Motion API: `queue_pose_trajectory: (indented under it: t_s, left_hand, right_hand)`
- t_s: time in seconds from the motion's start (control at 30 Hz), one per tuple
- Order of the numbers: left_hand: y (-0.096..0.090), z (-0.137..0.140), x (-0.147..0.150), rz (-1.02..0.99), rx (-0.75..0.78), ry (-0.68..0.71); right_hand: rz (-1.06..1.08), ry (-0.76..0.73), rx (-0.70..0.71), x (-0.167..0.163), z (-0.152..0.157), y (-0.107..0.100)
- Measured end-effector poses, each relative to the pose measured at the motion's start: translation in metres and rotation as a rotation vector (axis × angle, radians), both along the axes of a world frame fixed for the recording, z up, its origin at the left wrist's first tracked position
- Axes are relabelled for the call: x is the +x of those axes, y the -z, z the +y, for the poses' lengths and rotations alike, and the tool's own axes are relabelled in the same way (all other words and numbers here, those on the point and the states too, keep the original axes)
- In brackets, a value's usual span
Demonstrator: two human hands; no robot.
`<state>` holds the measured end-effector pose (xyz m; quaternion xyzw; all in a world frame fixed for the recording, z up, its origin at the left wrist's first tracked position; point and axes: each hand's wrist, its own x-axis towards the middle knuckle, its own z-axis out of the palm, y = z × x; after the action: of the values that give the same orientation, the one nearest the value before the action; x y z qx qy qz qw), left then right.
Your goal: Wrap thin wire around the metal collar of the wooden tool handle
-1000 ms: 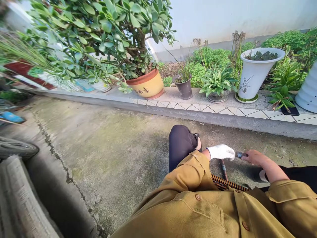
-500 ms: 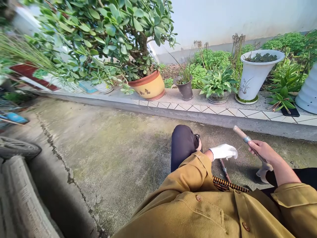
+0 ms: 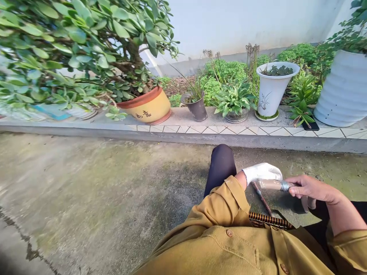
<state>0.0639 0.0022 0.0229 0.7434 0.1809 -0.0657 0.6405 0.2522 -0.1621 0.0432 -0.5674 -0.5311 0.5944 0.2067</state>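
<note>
Clearly, the right hand (image 3: 312, 187) is wrapped round a wire-bound handle (image 3: 270, 185) above the concrete (image 3: 114, 183); the gloved left hand (image 3: 262, 172) curls beside it, grip unclear. Dark characters (image 3: 146, 113) mark the yellow pot (image 3: 159, 105).

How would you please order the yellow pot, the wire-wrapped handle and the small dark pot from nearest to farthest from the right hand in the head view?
1. Wire-wrapped handle: held in the right hand.
2. Small dark pot: on the ledge, ahead and left.
3. Yellow pot: same ledge, farther left.
</note>
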Motion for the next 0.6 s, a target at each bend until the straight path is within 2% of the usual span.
queue_pose_trajectory:
  t_s: [0.07, 0.17, 0.27, 0.37, 0.43, 0.5, 0.57, 0.6]
  left_hand:
    - [-0.001, -0.001, 0.007, -0.038, -0.046, -0.038]
    - [0.002, -0.007, 0.018, -0.111, -0.043, -0.047]
    - [0.011, -0.020, 0.026, -0.093, 0.039, 0.090]
    - [0.018, -0.029, 0.030, -0.026, 0.223, 0.233]
    - [0.017, -0.028, 0.028, -0.014, 0.341, 0.316]
    - [0.011, -0.021, 0.022, -0.032, 0.417, 0.347]
    - [0.004, -0.011, 0.016, -0.002, 0.455, 0.282]
    - [0.000, -0.007, 0.013, 0.030, 0.490, 0.227]
  right_hand:
    - [0.077, 0.203, 0.100, 0.009, -0.010, -0.005]
    - [0.248, 0.505, 0.223, 0.018, -0.019, -0.002]
    - [0.249, 0.718, 0.216, 0.023, -0.016, 0.014]
    - [0.095, 0.889, 0.188, 0.028, -0.002, 0.041]
    - [-0.138, 0.859, 0.130, 0.030, 0.009, 0.058]
    - [-0.411, 0.706, 0.062, 0.030, 0.016, 0.069]
    - [-0.518, 0.494, 0.015, 0.026, 0.016, 0.072]
    - [-0.484, 0.381, -0.010, 0.022, 0.014, 0.071]
